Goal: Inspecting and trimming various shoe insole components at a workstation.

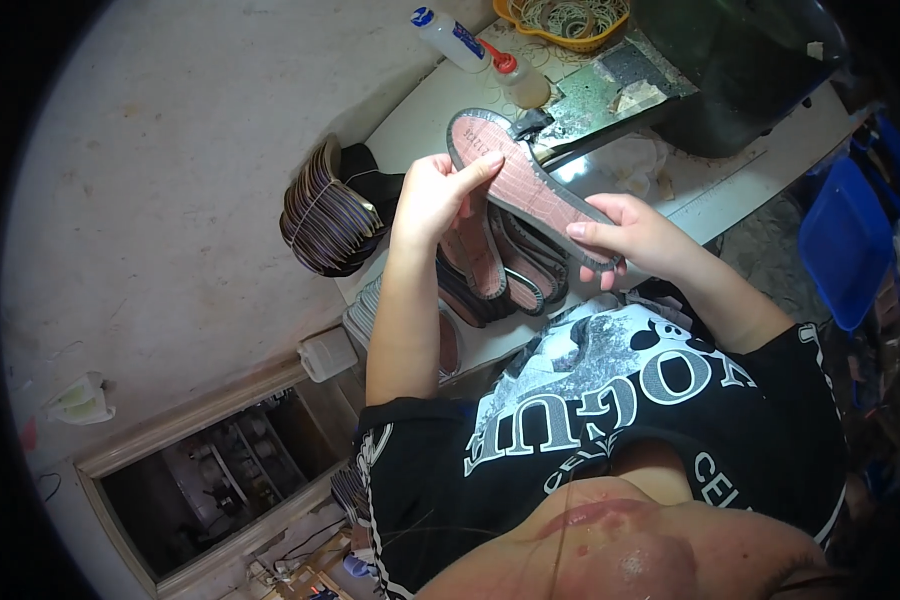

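Note:
A shoe sole (545,195) with a pink lined face and a dark stitched rim is held up slantwise between my two hands. My left hand (438,195) grips its upper left edge, the thumb pressed on the pink face. Around the lower right end, my right hand (620,235) is closed, with its thumb on top and fingers underneath. Just behind the sole's upper end is a small black part (530,124) at the edge of a worn green plate (595,100). More pink-faced soles (473,255) lie on the white table beneath my hands.
A tied bundle of dark soles (328,215) stands against the wall at left. Behind the plate are a white bottle (452,40), a red-capped bottle (522,82) and a yellow basket (570,38). A large dark machine-like body (740,70) and blue bins (842,240) are at right.

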The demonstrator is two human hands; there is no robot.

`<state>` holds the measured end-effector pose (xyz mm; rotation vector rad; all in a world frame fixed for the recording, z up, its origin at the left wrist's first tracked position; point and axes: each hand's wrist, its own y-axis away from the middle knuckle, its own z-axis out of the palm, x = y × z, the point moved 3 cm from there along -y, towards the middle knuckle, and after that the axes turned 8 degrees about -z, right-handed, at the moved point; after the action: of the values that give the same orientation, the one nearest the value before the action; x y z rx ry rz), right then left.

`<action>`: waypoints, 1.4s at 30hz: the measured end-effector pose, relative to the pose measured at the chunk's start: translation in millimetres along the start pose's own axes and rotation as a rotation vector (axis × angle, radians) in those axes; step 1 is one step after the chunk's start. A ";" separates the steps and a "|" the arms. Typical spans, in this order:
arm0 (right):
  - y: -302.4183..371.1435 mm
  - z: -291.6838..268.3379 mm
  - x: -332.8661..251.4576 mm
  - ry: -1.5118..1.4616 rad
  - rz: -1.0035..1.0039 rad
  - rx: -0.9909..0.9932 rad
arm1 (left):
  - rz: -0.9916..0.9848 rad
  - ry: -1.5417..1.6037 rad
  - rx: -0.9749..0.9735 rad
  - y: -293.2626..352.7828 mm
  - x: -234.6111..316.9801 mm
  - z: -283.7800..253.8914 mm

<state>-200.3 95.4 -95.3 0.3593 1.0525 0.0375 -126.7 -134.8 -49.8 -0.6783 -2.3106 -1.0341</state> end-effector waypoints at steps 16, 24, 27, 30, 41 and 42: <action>-29.0 81.7 12.7 0.060 -0.177 -0.210 | -0.029 -0.191 0.733 52.7 -212.9 0.0; -47.4 64.1 29.2 0.696 -0.276 -0.144 | -0.214 0.083 0.603 44.0 -222.3 22.7; -32.2 45.7 42.6 0.485 -0.156 -0.072 | -0.147 0.085 0.659 61.9 -201.4 7.4; -15.0 41.0 44.0 0.384 -0.063 -0.029 | -0.206 -0.367 0.841 83.8 -167.1 -5.7; -29.6 84.5 15.5 0.117 -0.299 -0.296 | 0.305 0.177 0.703 174.4 -88.6 -23.9; -33.9 94.5 15.6 0.113 -0.297 -0.294 | 0.349 0.269 0.699 167.4 -81.1 -14.6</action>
<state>-116.5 40.9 -77.0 -0.0677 1.1842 -0.0533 41.4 -67.0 -5.2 -0.5727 -2.0188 -0.1186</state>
